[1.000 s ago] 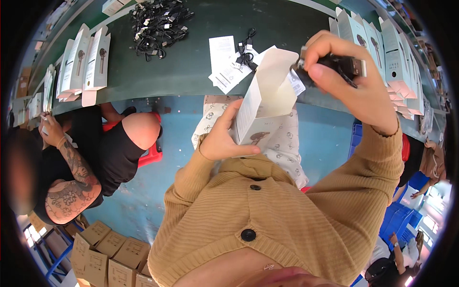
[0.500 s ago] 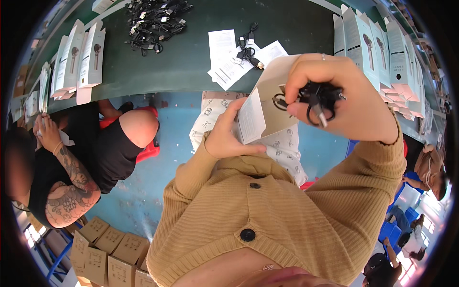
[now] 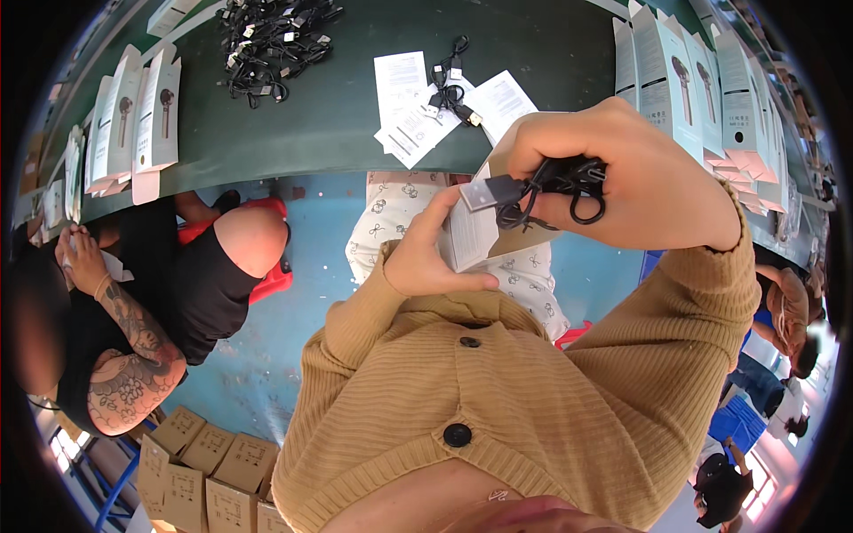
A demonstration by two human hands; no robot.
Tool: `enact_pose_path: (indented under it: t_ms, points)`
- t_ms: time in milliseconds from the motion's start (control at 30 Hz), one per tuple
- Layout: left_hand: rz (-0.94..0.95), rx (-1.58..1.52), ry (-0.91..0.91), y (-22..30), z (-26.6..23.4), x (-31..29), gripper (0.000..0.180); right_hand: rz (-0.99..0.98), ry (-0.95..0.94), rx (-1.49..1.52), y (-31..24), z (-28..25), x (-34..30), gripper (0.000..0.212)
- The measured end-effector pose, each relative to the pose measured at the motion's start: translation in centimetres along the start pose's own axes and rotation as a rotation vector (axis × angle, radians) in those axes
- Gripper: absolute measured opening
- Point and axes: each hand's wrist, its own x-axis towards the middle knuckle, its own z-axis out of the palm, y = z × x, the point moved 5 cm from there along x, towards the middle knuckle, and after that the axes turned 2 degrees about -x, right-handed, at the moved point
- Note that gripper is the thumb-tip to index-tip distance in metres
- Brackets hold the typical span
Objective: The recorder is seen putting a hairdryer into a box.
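My left hand (image 3: 428,256) grips a small open carton (image 3: 471,238) from its left side, fingers along the top and thumb below. White with fine print on the near face, the carton has a plain brownish inside. Just above its opening, my right hand (image 3: 626,173) pinches a coiled black USB cable (image 3: 531,194). The cable's flat metal plug (image 3: 484,194) points left, close to my left fingertips. My right hand covers much of the carton's far side. On the table beyond lie printed leaflets (image 3: 400,82), with several short black cables (image 3: 451,93) on top.
A heap of black cables (image 3: 267,49) lies on the dark green table (image 3: 338,133). White cartons stand at the left (image 3: 158,115) and right (image 3: 666,80). A co-worker (image 3: 133,329) sits at left. Brown boxes (image 3: 209,471) are stacked at lower left.
The cable coil in my right hand has turned and shifted left, its plug now lying across the carton's upper edge. My left hand keeps its grip on the carton.
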Motion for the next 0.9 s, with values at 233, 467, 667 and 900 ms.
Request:
enact_pose_path:
  t_ms: [233, 467, 667, 900]
  points:
    - [0.041, 0.052, 0.002, 0.4, -0.2, -0.1, 0.104, -0.061, 0.038, 0.055, -0.2, -0.2, -0.2, 0.019]
    - [0.027, -0.042, -0.021, 0.1, 0.2, 0.6, 0.102, 0.038, 0.167, 0.243, -0.8, -2.0, -2.2, 0.020]
    - [-0.149, -0.327, 0.005, 1.8, -0.5, 0.5, 0.084, 0.032, 0.459, 1.015, 1.6, -3.2, -8.2, 0.026]
    - [-0.101, -0.371, -0.134, 11.9, 3.0, 14.0, 0.046, 0.047, 0.969, 1.338, 6.1, 2.2, -19.9, 0.029]
